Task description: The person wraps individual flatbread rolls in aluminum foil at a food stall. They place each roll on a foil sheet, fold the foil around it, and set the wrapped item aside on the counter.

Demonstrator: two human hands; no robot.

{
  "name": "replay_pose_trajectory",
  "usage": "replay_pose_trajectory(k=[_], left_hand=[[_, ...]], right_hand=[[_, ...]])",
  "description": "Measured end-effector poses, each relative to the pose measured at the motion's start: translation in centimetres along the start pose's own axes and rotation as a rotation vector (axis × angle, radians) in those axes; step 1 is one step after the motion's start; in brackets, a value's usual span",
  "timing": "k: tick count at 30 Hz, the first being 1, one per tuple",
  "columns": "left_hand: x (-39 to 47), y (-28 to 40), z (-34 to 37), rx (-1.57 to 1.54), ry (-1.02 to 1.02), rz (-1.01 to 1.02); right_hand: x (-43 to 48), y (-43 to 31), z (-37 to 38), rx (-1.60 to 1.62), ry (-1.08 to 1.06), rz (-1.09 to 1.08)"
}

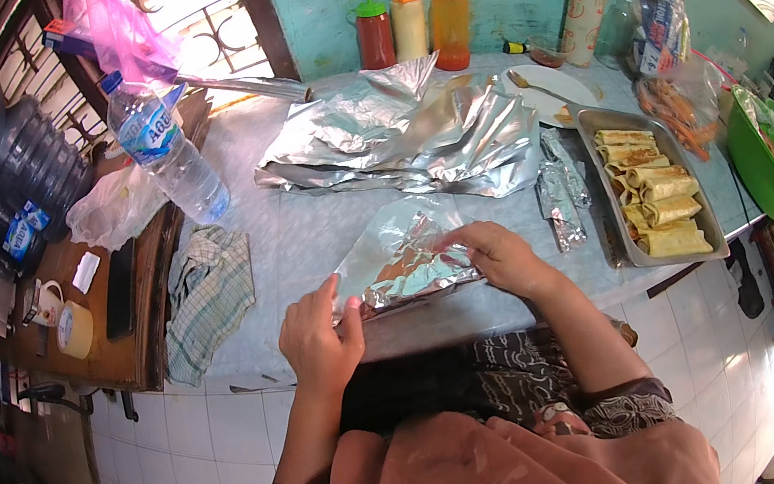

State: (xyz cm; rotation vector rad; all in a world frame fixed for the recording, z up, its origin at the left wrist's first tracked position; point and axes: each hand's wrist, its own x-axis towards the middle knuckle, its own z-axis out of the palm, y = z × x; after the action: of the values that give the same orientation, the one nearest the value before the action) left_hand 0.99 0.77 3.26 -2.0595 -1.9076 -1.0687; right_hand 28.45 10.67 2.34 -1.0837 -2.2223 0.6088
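Note:
A crinkled sheet of aluminium foil [408, 254] lies on the table before me, its near edge folded over. My left hand [321, 332] is at the sheet's left corner, thumb and fingers at its edge. At its right end, my right hand [499, 254] has bent fingers on the foil. Whether anything lies under the fold cannot be told. Behind it is a pile of loose foil sheets [408, 132]. Foil-wrapped pieces [562, 195] lie right of the sheet, beside a metal tray [602, 208] of several browned rolled wraps [670, 210].
A water bottle [171, 151] and a checked cloth [209, 293] are at the left. Three squeeze bottles [409, 22] stand by the wall. A white plate with a spoon [549, 91] sits behind the tray. A green basin [769, 158] is at the far right.

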Motion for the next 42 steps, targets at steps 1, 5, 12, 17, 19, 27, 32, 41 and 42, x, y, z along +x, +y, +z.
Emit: replay_pose_trajectory(k=[1,5,12,17,19,27,32,41,42], left_hand=[[0.3,0.9,-0.4,-0.062,0.029,0.097],[1.9,6.7,0.4,-0.313,-0.068,0.452],[1.7,6.4,6.6,-0.057,-0.208,0.272],[2.5,6.6,6.3,-0.08,-0.231,0.292],[2.3,6.7,6.6,0.005,-0.143,0.382],[1.4,7.7,6.6,-0.038,-0.241,0.456],[0.6,8.3,5.6,0.007,-0.269,0.506],[0.5,8.1,5.5,-0.038,-0.205,0.52],[0.5,7.9,5.4,-0.052,-0.206,0.508]], right_hand=[[0.0,-0.2,-0.2,-0.013,-0.021,0.013],[-0.2,0.4,0.0,-0.026,-0.03,-0.006],[-0.2,1.4,-0.2,-0.003,-0.005,-0.155],[-0.2,1.8,-0.2,-0.08,-0.001,-0.089],[0.0,1.9,-0.4,-0.077,-0.022,-0.108],[-3.4,-0.3,-2.7,0.281,0.141,0.248],[-5.7,-1.7,-1.7,-0.218,0.259,0.195],[-5.7,-2.6,-1.4,-0.411,0.171,0.117],[-6.2,-1.8,-2.6,-0.304,0.149,0.051]])
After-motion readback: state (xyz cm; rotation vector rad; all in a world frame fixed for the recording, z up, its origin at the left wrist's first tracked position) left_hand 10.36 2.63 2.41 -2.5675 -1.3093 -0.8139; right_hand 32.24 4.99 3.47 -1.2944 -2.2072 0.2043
